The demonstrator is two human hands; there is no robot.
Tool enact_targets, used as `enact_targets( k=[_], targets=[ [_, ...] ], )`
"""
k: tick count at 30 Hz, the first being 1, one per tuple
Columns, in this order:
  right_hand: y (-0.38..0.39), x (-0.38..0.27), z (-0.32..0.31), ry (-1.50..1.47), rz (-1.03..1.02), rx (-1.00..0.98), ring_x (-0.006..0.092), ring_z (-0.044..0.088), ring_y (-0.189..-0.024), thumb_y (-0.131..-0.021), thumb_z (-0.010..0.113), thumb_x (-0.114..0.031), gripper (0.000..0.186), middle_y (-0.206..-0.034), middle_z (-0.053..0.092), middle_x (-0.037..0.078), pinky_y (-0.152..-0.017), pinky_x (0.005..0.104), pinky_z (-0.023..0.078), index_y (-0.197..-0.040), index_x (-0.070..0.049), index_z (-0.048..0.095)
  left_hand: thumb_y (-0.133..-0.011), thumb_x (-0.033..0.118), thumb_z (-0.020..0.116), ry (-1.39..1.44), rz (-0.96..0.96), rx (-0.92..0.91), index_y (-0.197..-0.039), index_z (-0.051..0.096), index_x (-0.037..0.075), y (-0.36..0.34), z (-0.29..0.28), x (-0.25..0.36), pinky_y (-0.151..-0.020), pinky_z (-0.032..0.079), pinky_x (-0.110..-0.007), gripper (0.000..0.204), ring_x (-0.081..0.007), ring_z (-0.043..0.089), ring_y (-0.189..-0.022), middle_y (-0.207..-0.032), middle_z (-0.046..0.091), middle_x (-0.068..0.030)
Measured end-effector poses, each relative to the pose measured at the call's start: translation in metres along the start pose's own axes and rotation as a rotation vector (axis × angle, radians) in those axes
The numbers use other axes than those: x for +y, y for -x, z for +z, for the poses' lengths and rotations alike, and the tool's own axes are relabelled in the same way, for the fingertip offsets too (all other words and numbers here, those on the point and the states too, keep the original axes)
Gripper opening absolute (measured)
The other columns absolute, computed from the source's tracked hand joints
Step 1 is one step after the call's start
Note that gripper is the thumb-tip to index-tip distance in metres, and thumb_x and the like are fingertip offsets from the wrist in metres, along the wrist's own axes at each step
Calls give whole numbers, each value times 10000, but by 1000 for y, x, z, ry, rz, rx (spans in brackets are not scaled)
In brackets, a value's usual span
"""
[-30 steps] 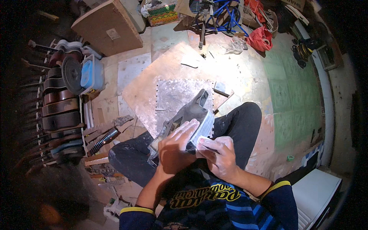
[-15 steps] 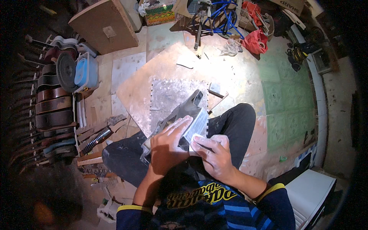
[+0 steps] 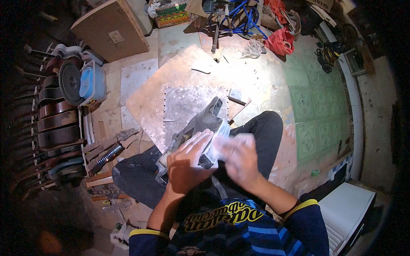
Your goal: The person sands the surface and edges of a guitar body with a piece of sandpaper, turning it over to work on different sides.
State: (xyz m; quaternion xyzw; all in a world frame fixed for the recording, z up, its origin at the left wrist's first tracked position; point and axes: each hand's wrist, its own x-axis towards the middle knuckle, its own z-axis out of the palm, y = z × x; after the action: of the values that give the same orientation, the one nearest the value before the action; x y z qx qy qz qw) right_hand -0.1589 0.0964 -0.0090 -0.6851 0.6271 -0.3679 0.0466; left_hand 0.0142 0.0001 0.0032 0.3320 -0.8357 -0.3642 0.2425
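A dusty grey and black guitar body point(image 3: 206, 120), with a horn-like point at its far end, lies tilted across my lap. My left hand point(image 3: 187, 157) grips it from the near left, fingers laid over its face and white with dust. At the body's right side edge is my right hand point(image 3: 242, 160), smeared by motion, its fingers bent around a pale piece of sandpaper point(image 3: 219, 147). That piece is blurred and mostly covered by the fingers. Dust whitens the side edge beneath it.
Under the work lie a grey foam mat point(image 3: 183, 102) and a brown board point(image 3: 147, 96). A small block point(image 3: 236, 96) rests beside the mat. Several guitars point(image 3: 57, 111) stand racked at left, near a blue container point(image 3: 89, 83). A red bag point(image 3: 279, 41) sits at the back; a white cabinet point(image 3: 348, 213) stands at right.
My right hand has moved up and away along the body's side edge, and is now blurred. My left hand keeps its hold. The whole view has shifted slightly.
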Motion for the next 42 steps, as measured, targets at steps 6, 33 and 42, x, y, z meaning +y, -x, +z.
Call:
enact_targets(
  k=[6,33,42],
  targets=[
    [5,-24,2,-209,194,19,255,588,-925,-818,634,4,399,-1229,703,37,-883,368,447,-1175,-130,751,-590,149,887,22,-28,-17,-1308,647,59,3,4,-1,-989,542,-407,762,-347,649,-1208,-1296,677,-166],
    [7,37,25,-274,454,165,271,652,-1058,-793,679,-68,404,-1263,679,78,-941,399,507,-1189,-135,726,-727,378,840,-42,-8,60,-1245,668,-4,-3,9,-4,-907,565,-418,667,-367,711,-1076,-1196,708,-222],
    [5,29,24,-264,356,176,223,676,-1020,-807,655,-46,341,-1202,709,56,-883,381,517,-1119,-139,757,-717,366,854,-61,-40,62,-1253,677,11,-7,7,-5,-890,573,-403,667,-343,726,-1052,-1194,722,-187]
  ],
)
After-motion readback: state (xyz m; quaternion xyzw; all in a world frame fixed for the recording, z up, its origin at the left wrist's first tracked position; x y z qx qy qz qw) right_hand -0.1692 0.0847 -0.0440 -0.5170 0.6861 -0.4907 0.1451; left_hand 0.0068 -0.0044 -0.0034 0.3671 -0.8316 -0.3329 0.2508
